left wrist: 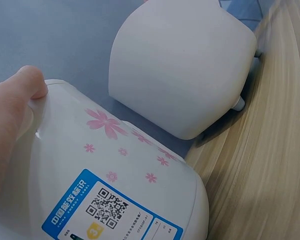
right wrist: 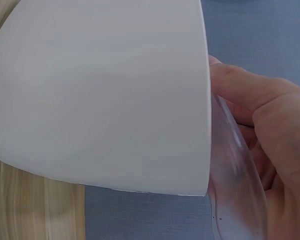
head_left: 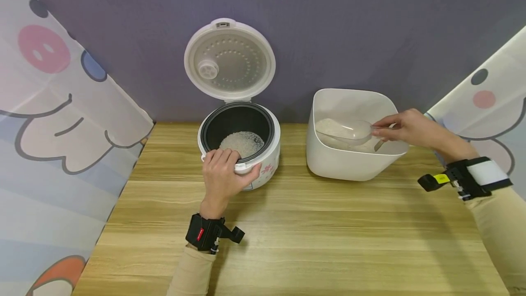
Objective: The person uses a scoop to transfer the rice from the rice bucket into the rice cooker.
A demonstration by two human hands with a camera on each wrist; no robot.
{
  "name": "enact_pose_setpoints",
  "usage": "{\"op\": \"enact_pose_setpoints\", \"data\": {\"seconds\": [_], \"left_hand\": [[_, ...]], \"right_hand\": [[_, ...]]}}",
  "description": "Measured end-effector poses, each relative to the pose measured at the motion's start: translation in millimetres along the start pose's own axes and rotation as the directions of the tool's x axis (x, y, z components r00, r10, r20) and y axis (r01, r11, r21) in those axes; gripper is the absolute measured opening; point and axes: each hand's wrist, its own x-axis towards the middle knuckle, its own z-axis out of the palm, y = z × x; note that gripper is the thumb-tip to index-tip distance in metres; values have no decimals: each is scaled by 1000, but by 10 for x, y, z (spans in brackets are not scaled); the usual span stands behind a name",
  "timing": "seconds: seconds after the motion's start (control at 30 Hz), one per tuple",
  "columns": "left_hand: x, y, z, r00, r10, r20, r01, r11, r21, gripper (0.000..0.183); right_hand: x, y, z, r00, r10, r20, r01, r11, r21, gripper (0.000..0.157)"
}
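My left hand (head_left: 223, 175) grips the front rim of a white rice cooker (head_left: 269, 161), fingers over the edge and thumb against the outer wall. Inside the cooker's dark inner pot (head_left: 215, 124) lies white rice (head_left: 242, 143). To the right, my right hand (head_left: 411, 129) holds a clear plastic scoop (head_left: 355, 131) by its handle, over the right side of a white rice bin (head_left: 349, 168). The scoop's bowl is inside the bin, right at the rice (head_left: 330, 127). In the right wrist view, the bin's wall (right wrist: 105, 100) hides most of the scoop.
The cooker's lid (head_left: 232, 63) stands open and upright behind the pot. Both containers rest on a wooden table (head_left: 328, 232), near a grey wall (head_left: 328, 22) at the back. Printed cloth (head_left: 61, 127) hangs along the left side, with more on the right.
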Motion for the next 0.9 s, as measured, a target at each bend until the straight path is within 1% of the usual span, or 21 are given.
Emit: {"op": "enact_pose_setpoints", "data": {"seconds": [0.27, 0.43, 0.5, 0.67, 0.77, 0.9], "left_hand": [[-7, -5, 3, 1000, -2, -2, 2, 1000, -1, 54], [-2, -3, 3, 1000, 4, -10, -4, 1000, -2, 54], [-2, -1, 1, 1000, 7, -10, -7, 1000, -1, 54], [2, -6, -7, 1000, 9, 0, -9, 1000, 7, 54], [5, -10, -11, 1000, 7, 3, -7, 1000, 9, 54], [2, -7, -8, 1000, 6, 0, -6, 1000, 3, 54]], "right_hand": [[-36, 27, -19, 996, -56, -67, 56, 998, -10, 20], [-58, -21, -95, 996, -13, -87, 13, 1000, 1, 21], [-66, -75, -141, 995, 19, -93, -20, 1000, -7, 23], [-26, -219, -244, 995, 34, -95, -38, 998, -40, 25], [26, -330, -289, 995, 21, -96, -27, 998, -60, 25], [100, -537, -327, 996, -1, -89, -5, 998, -67, 24]]}}
